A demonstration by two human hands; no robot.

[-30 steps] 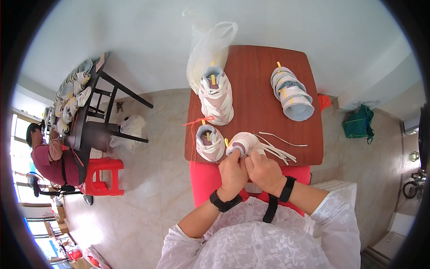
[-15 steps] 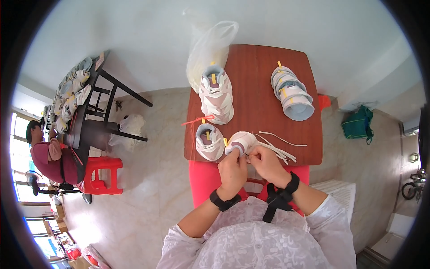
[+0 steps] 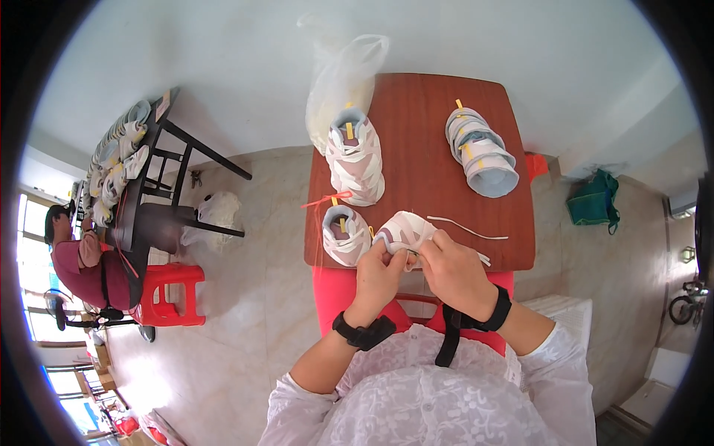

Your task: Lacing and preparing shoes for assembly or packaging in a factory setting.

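Note:
A white and pink shoe upper (image 3: 403, 227) lies at the table's near edge, between my hands. My left hand (image 3: 380, 275) is closed on its collar side, thumb and fingers pinching the edge. My right hand (image 3: 455, 270) presses against the shoe upper's near side with thumb and forefinger together; what sits between those fingertips is too small to make out. White shoelace ends (image 3: 484, 259) poke out beyond the right hand, which covers the rest. One loose white lace (image 3: 470, 229) lies behind it. Just left stands another shoe upper (image 3: 346, 239), with red string (image 3: 327, 199) beside it.
On the brown table (image 3: 424, 149) stand a nested stack of laced shoe uppers (image 3: 355, 167) and another stack (image 3: 487, 160) at right. A clear plastic bag (image 3: 346, 82) hangs at the back left. Further left, a person (image 3: 93, 264) sits by a black table (image 3: 145, 167).
My right hand has moved up and over the bundle of laces, hiding most of it. The shoe upper has turned slightly between my hands, and its yellow tab is now mostly hidden.

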